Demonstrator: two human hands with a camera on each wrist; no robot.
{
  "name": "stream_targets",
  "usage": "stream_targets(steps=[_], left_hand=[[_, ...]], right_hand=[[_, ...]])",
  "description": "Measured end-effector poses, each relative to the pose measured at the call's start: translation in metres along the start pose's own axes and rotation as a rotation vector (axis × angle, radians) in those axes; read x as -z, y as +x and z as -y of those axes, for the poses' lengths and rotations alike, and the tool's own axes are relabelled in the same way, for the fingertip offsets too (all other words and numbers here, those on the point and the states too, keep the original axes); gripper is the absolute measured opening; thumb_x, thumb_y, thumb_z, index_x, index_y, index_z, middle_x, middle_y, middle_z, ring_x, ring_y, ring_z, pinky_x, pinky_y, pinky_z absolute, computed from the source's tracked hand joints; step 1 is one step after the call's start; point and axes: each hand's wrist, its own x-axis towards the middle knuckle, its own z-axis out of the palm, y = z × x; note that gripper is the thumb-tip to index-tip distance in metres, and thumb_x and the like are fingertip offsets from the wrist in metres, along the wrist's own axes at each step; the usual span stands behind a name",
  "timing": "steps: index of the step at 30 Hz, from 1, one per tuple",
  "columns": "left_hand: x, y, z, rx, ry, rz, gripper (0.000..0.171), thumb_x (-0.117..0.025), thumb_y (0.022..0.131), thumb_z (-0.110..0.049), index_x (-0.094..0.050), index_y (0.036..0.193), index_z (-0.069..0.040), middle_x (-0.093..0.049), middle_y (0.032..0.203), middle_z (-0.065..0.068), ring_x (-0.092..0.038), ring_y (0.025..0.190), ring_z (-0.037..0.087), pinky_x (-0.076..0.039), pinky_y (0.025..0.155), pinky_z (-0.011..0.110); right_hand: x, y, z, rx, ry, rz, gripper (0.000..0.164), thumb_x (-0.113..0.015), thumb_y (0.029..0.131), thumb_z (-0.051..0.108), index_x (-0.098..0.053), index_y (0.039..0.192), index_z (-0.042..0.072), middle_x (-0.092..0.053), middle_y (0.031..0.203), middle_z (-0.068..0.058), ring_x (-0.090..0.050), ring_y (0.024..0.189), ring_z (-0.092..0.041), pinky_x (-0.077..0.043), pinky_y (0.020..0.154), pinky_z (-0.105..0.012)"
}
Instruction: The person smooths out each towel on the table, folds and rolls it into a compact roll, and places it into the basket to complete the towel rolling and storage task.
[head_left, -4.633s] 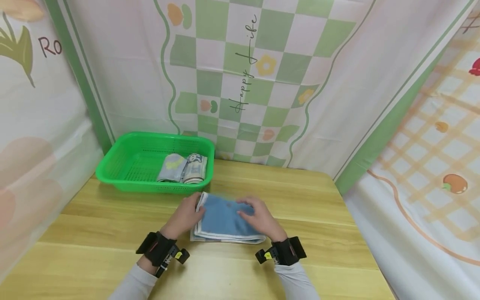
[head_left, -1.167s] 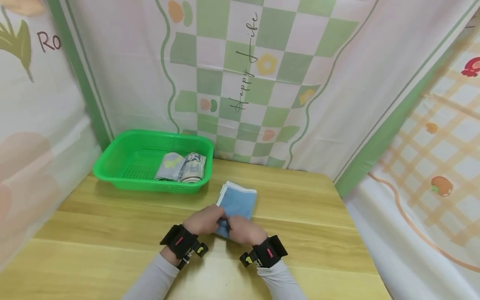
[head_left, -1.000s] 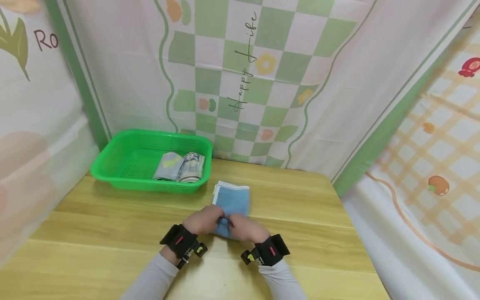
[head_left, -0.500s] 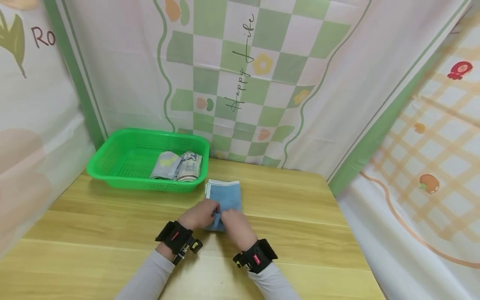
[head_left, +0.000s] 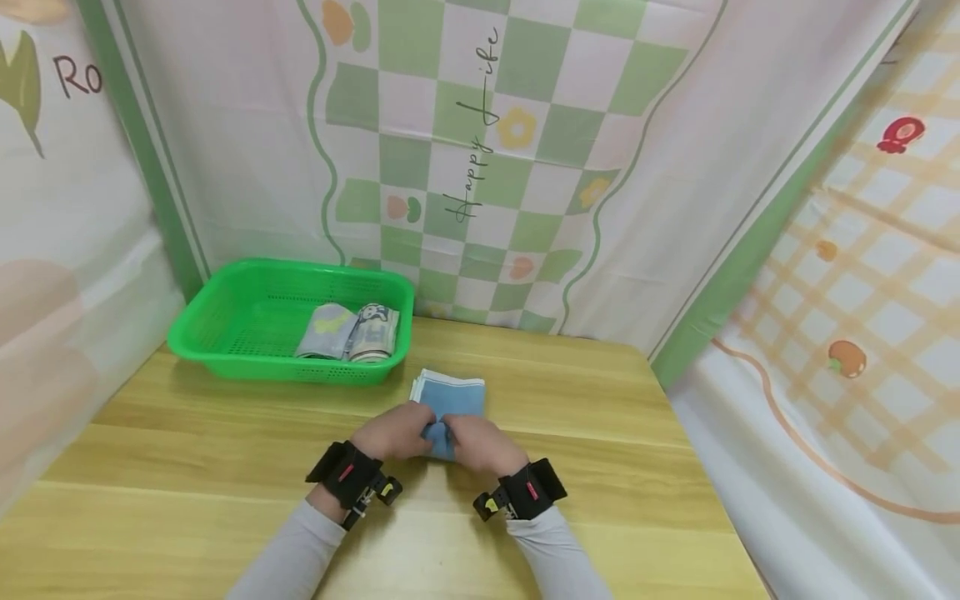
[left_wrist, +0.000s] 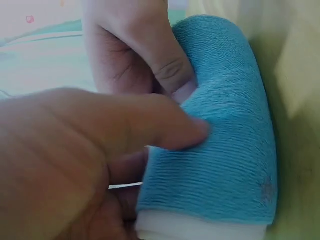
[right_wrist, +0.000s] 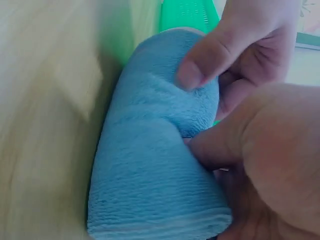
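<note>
A blue towel (head_left: pixel 459 396) with a white edge lies on the wooden table, its near end partly rolled. My left hand (head_left: pixel 393 431) grips the roll from the left, and my right hand (head_left: pixel 489 443) grips it from the right, the two nearly meeting. In the left wrist view, the left thumb presses into the ribbed blue towel (left_wrist: pixel 225 155) while its fingers go behind the roll. From the right wrist, the right thumb digs into a crease of the towel (right_wrist: pixel 145 165); the fingers behind are partly hidden.
A green plastic basket (head_left: pixel 285 368) stands at the back left. Inside, at its right end, lie a grey rolled towel with a yellow patch (head_left: pixel 327 332) and a printed rolled towel (head_left: pixel 375 332). Patterned cloth curtains (head_left: pixel 480 192) enclose the table.
Earlier the towel lay wider under both hands. It was then turned lengthwise, and its near end has been rolled forward by both hands, leaving less of it flat. The basket's contents stay put.
</note>
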Motion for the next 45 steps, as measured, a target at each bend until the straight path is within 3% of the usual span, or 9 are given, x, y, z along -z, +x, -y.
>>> stream_targets(steps=[6,12,17,23,27,31,37,41,45], left_hand=[[-0.002,0.000,0.002,-0.029,0.011,0.031,0.024,-0.052,0.099,-0.002,-0.050,0.076,-0.008,-0.043,0.068,-0.001,-0.043,0.060,0.014,-0.035,0.057,0.027],[-0.005,0.006,0.007,0.016,-0.029,-0.007,0.013,-0.048,0.103,-0.007,-0.058,0.099,0.001,-0.055,0.081,0.006,-0.051,0.072,0.017,-0.045,0.065,0.033],[-0.004,0.009,0.007,0.052,-0.051,-0.086,0.022,-0.059,0.100,-0.010,-0.059,0.117,0.004,-0.066,0.098,0.012,-0.058,0.081,0.019,-0.053,0.075,0.038],[0.002,0.008,0.002,-0.032,0.050,-0.170,0.022,-0.073,0.087,-0.002,-0.071,0.108,0.004,-0.072,0.106,0.014,-0.065,0.097,0.025,-0.056,0.087,0.042],[0.001,0.006,0.001,-0.046,0.078,-0.139,0.023,-0.079,0.078,0.002,-0.070,0.100,0.000,-0.070,0.097,0.007,-0.061,0.088,0.018,-0.054,0.079,0.036],[0.001,0.004,0.002,-0.034,0.060,-0.076,0.011,-0.075,0.084,0.003,-0.068,0.093,0.000,-0.063,0.081,0.003,-0.052,0.073,0.014,-0.046,0.066,0.030],[0.003,0.003,0.006,-0.058,0.049,-0.009,0.008,-0.061,0.098,-0.002,-0.067,0.101,0.002,-0.062,0.083,0.004,-0.051,0.071,0.015,-0.044,0.066,0.031],[0.002,0.007,0.010,-0.023,0.015,0.021,0.014,-0.054,0.104,-0.009,-0.064,0.105,0.000,-0.059,0.080,0.005,-0.052,0.070,0.016,-0.044,0.068,0.034],[0.001,0.008,0.013,0.054,-0.044,0.028,0.021,-0.048,0.106,-0.011,-0.062,0.117,0.001,-0.059,0.086,0.006,-0.054,0.074,0.018,-0.045,0.072,0.036]], right_hand=[[0.003,-0.003,0.006,-0.029,-0.022,-0.014,0.015,-0.049,0.101,0.001,-0.063,0.105,0.001,-0.062,0.087,-0.006,-0.060,0.080,-0.017,-0.054,0.071,-0.031],[0.017,-0.019,0.026,-0.049,-0.249,-0.159,0.009,-0.066,0.087,-0.005,-0.068,0.093,0.001,-0.062,0.086,-0.008,-0.061,0.078,-0.021,-0.054,0.063,-0.031],[0.008,-0.016,0.026,0.015,-0.407,-0.235,0.018,-0.073,0.076,-0.010,-0.067,0.083,0.005,-0.064,0.078,-0.004,-0.062,0.072,-0.018,-0.053,0.061,-0.028],[0.007,-0.007,0.008,-0.028,-0.198,-0.121,0.023,-0.065,0.083,-0.010,-0.069,0.102,0.003,-0.068,0.089,-0.008,-0.066,0.081,-0.021,-0.059,0.070,-0.032],[0.010,-0.004,0.000,-0.042,-0.024,-0.044,0.019,-0.056,0.094,-0.004,-0.067,0.110,-0.001,-0.067,0.091,-0.008,-0.065,0.085,-0.020,-0.057,0.078,-0.035],[0.008,0.000,-0.005,-0.026,0.087,0.010,0.020,-0.044,0.102,0.002,-0.064,0.108,-0.001,-0.057,0.082,-0.004,-0.054,0.078,-0.016,-0.049,0.072,-0.031],[0.009,-0.003,-0.003,-0.038,0.084,-0.014,0.029,-0.042,0.105,0.005,-0.062,0.123,-0.007,-0.069,0.105,-0.017,-0.065,0.097,-0.024,-0.056,0.087,-0.040],[0.019,-0.010,0.006,-0.047,-0.009,-0.128,0.025,-0.059,0.100,0.007,-0.065,0.120,-0.004,-0.069,0.113,-0.018,-0.066,0.103,-0.029,-0.057,0.088,-0.041],[0.023,-0.013,0.012,-0.018,-0.065,-0.127,0.031,-0.075,0.090,0.008,-0.067,0.118,-0.002,-0.069,0.112,-0.017,-0.066,0.104,-0.029,-0.058,0.087,-0.040]])
